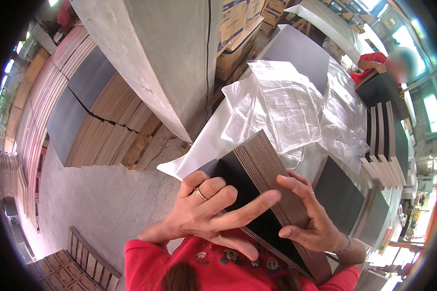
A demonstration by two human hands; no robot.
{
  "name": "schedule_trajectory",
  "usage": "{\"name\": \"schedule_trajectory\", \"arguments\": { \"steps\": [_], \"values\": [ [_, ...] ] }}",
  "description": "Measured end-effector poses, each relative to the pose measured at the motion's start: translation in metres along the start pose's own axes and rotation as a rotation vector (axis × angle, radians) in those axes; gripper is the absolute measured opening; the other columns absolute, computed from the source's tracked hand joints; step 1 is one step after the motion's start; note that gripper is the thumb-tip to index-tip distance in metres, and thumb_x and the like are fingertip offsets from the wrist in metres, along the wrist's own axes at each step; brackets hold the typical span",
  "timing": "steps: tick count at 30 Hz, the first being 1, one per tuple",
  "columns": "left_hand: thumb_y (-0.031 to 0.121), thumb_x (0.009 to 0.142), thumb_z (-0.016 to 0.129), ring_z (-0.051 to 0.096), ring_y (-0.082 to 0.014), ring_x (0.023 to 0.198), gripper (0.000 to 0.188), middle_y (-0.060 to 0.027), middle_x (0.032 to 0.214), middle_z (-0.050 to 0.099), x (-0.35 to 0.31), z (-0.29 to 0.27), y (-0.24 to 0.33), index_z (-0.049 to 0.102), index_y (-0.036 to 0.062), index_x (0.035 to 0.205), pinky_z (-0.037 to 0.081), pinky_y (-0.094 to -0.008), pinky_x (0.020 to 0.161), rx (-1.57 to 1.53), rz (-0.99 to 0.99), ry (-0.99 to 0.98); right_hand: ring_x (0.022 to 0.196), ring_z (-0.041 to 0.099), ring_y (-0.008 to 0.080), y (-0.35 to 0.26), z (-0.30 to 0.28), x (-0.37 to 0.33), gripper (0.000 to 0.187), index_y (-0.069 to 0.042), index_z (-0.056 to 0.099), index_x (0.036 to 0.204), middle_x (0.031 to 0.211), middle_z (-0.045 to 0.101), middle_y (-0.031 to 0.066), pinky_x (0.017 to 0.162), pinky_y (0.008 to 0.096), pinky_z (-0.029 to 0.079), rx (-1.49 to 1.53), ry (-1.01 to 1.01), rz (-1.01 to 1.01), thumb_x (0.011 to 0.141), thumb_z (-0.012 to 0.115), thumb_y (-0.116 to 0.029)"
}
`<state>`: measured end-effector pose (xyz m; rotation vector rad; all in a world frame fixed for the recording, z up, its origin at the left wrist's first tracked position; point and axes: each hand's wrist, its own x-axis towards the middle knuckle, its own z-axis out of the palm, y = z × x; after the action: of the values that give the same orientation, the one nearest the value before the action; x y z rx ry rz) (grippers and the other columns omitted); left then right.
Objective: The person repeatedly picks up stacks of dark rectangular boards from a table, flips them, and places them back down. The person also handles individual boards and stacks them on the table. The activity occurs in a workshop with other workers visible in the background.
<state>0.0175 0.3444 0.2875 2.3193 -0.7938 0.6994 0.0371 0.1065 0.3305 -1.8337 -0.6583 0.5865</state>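
A thick stack of thin boards stands tilted in front of my chest, with a black face and a grey-brown layered edge. My right hand grips this stack across its layered edge, thumb toward the black face and fingers on the far side. Over the black face is my left hand, wearing a ring. Its index finger and thumb stretch out apart, the index tip close to the layered edge, while the other fingers curl. Whether those curled fingers touch the stack cannot be made out.
Clear plastic sheeting covers the table ahead. Dark boards lie to the right, near upright black-and-white stacks. A co-worker in red handles a dark panel at far right. A concrete pillar and board piles stand left.
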Motion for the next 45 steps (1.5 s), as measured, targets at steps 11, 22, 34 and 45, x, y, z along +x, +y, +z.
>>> {"name": "schedule_trajectory", "arguments": {
  "steps": [11, 22, 34, 45],
  "values": [
    [0.085, 0.051, 0.046, 0.038, -0.0119, 0.069, 0.098, 0.0000, 0.077, 0.031, -0.004, -0.002, 0.005, 0.064, 0.0186, 0.122, 0.028, -0.0279, 0.069, 0.081, -0.037, -0.063, 0.138, 0.019, 0.0297, 0.001, -0.001, -0.001, 0.080, -0.002, 0.032, 0.140, 0.143, 0.032, 0.0129, 0.110, 0.0429, 0.022, -0.005, 0.005, -0.002, 0.078, 0.073, -0.032],
    [0.085, 0.056, 0.048, 0.043, -0.0140, 0.089, 0.088, -0.0020, 0.093, 0.043, -0.012, 0.001, 0.003, 0.067, 0.0199, 0.111, 0.034, -0.0333, 0.086, 0.043, -0.032, 0.070, 0.138, 0.019, 0.0294, 0.002, -0.002, -0.001, 0.078, -0.002, 0.032, 0.140, 0.142, 0.031, 0.0142, 0.110, 0.0421, 0.022, 0.025, 0.013, 0.010, 0.079, 0.071, -0.031],
    [0.082, 0.054, 0.050, 0.040, -0.0137, 0.069, 0.097, -0.0008, 0.077, 0.036, 0.000, 0.002, 0.003, 0.064, 0.0128, 0.120, 0.028, -0.0286, 0.065, 0.005, 0.010, -0.050, 0.137, 0.020, 0.0301, 0.000, -0.002, 0.000, 0.066, -0.002, 0.032, 0.140, 0.142, 0.032, 0.0144, 0.110, 0.0425, 0.021, -0.018, 0.007, -0.005, 0.086, 0.065, -0.023],
    [0.083, 0.055, 0.050, 0.041, -0.0142, 0.075, 0.093, -0.0010, 0.080, 0.037, -0.008, 0.001, 0.005, 0.066, 0.0158, 0.117, 0.033, -0.0289, 0.073, 0.012, -0.018, 0.000, 0.138, 0.019, 0.0303, -0.002, -0.002, 0.000, 0.068, -0.004, 0.032, 0.141, 0.142, 0.028, 0.0185, 0.110, 0.0409, 0.021, 0.037, 0.004, 0.022, 0.085, 0.066, -0.023]
  ]
}}
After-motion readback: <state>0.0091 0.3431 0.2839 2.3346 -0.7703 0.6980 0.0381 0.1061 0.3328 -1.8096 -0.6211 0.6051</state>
